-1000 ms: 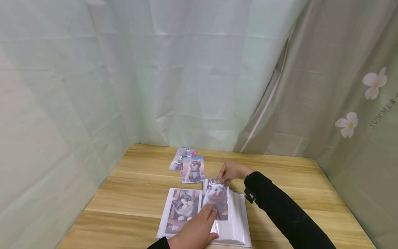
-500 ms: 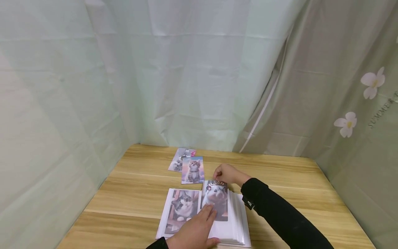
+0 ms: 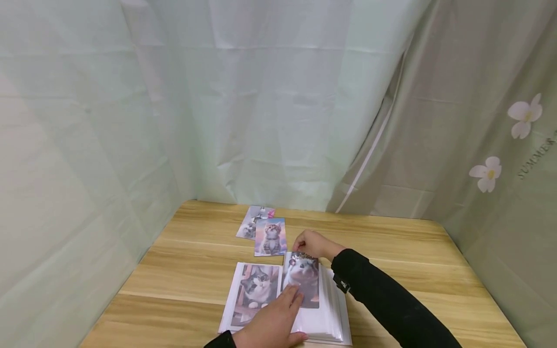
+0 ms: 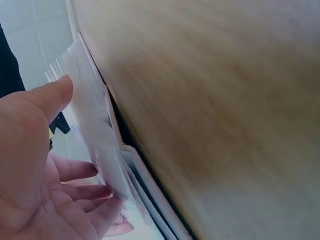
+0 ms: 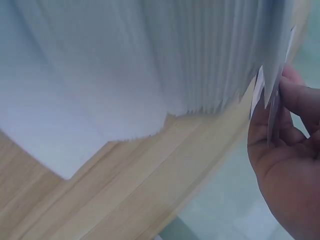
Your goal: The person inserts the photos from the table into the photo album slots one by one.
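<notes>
A photo album (image 3: 315, 325) lies open, its left page showing a grey-and-white cat photo (image 3: 256, 290). At the right page's top is a photo card of a white hamster with a crown (image 3: 304, 278); how far it sits inside the clear sleeve cannot be told. My right hand (image 3: 315, 243) pinches the card's top edge; in the right wrist view, thumb and fingers hold a thin card edge (image 5: 273, 120) beside the page corner. My left hand (image 3: 273, 316) rests across the album, extended fingers touching the card's lower left. The left wrist view shows its palm beside the page edges (image 4: 92, 115).
Behind the album, a kitten photo card (image 3: 271, 238) overlaps another animal photo card (image 3: 250, 226) with a pink detail. Both lie on the wooden table (image 3: 183, 270). Pale curtains (image 3: 278, 106) hang along the table's back and sides.
My right hand has slid left along the top of the hamster card, and the card sits slightly lower than a second ago. My left hand has stayed nearly still.
</notes>
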Motion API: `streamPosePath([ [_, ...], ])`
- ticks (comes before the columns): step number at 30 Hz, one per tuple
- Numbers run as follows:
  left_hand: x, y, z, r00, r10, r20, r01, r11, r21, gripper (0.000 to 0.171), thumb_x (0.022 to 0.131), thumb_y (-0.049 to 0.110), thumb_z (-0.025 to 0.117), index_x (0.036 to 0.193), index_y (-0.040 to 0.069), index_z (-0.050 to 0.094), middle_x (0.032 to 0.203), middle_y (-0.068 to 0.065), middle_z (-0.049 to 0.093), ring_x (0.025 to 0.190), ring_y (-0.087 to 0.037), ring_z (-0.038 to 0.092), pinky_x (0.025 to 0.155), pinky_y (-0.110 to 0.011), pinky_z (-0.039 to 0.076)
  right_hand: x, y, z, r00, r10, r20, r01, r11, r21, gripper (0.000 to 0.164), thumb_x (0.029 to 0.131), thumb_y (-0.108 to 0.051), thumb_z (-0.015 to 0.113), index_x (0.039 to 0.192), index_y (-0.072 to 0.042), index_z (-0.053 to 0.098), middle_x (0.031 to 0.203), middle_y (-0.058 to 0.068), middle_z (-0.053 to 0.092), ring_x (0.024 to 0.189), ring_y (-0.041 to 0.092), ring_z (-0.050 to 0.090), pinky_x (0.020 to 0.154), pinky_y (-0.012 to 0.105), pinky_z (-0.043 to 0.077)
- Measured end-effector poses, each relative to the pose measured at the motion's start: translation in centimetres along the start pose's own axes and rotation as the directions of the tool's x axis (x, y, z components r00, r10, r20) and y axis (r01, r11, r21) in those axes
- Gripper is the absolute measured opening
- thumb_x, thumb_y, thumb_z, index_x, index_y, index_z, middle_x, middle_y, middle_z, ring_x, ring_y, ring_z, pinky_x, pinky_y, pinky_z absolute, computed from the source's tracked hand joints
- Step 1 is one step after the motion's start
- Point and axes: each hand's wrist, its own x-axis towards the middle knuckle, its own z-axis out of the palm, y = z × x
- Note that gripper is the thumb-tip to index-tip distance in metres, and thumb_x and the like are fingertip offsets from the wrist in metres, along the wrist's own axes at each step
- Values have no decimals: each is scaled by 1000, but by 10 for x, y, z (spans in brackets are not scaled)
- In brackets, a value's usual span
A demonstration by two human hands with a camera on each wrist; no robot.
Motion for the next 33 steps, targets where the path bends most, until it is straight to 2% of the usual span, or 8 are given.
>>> streamPosePath([
  [4,0,0,0,1000,2,2,-2,1000,6,81,91,60,63,141,-3,51,148,-21,45,136,-30,46,101,-33,50,0,-1,-1,999,23,30,-24,998,57,18,89,11,65,86,-2,77,86,5,75,78,7,63,72,20,53],
  [10,-1,1,-3,1000,-5,23,5,1000,-8,81,91,60,63,142,-3,50,150,-22,44,138,-29,45,101,-33,50,-1,-2,-2,996,6,94,-16,994,104,17,88,12,66,88,-1,78,85,4,75,74,5,62,69,18,52],
  [14,-1,2,-3,1000,-9,16,9,1000,-14,82,91,59,65,143,-3,49,151,-22,43,137,-30,45,100,-33,50,-2,-4,-1,989,22,143,-43,988,147,16,88,11,66,89,0,78,86,4,75,72,4,60,68,17,50],
  [23,0,2,-3,1000,-11,-7,11,1000,-2,83,90,58,67,144,-3,48,151,-20,43,138,-32,44,103,-35,48,-3,-13,-5,981,-19,194,3,996,84,16,87,10,68,89,-1,78,84,2,75,74,1,59,74,18,51],
  [27,-1,2,-4,1000,-9,-4,9,1000,4,84,90,58,66,144,-3,48,151,-20,43,139,-32,43,103,-34,48,-4,-16,-4,980,-15,201,-1,997,80,16,88,10,68,89,-2,78,84,0,75,76,1,59,77,19,52],
  [33,-1,2,-4,999,21,-36,-20,1000,23,83,90,58,66,142,-4,49,148,-22,46,137,-34,46,105,-35,46,-5,-18,-2,976,19,219,-42,994,100,16,87,10,69,88,-3,78,84,1,74,72,4,58,71,19,51],
])
